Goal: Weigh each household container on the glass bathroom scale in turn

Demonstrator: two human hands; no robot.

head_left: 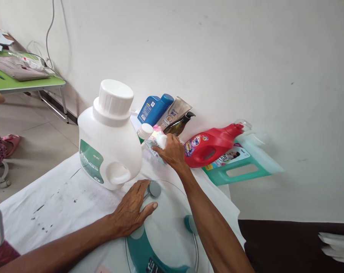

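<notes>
Glass-topped scale (168, 227), teal-trimmed, near on cloth-covered bench (58, 193). Left hand (132, 209) spread over scale's left edge. Right hand (172, 152) reaches farther, fingers curled at white-capped floral pouch (157, 131), mid-bench; cannot tell whether gripped. White jug (109, 146), left: upright, capped, opaque, contents unseen. Red detergent bottle (214, 142) and green jug (223, 177) right; blue shampoo-type bottle (154, 110) far.
</notes>
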